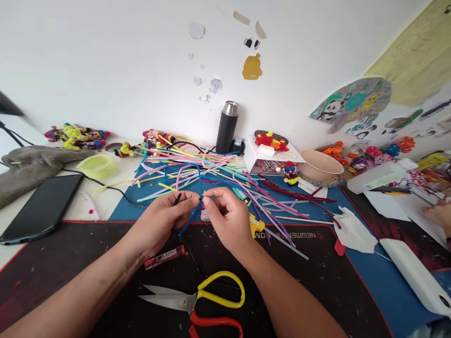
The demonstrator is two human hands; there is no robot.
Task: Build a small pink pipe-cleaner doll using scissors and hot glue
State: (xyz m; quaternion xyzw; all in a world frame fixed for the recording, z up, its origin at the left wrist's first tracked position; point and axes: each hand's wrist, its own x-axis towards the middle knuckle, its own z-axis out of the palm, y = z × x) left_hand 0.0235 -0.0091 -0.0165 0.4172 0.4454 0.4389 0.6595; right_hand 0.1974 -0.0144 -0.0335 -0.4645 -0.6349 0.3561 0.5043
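Observation:
Near the middle of the view, my left hand and my right hand meet with their fingertips almost touching. Both pinch a blue pipe cleaner, which stands up above the fingers; a blue end also hangs below them. A small black piece pokes out by my left thumb. Under my left wrist lies a pink lighter-like object. Scissors with one yellow and one red handle rest on the black mat, blades to the left. Beside my right hand is a yellow glue gun, partly hidden.
Colourful pipe cleaners spread behind my hands. A black flask, a white box and a bowl stand at the back. A phone lies left. At the right are a bottle and another person's hand.

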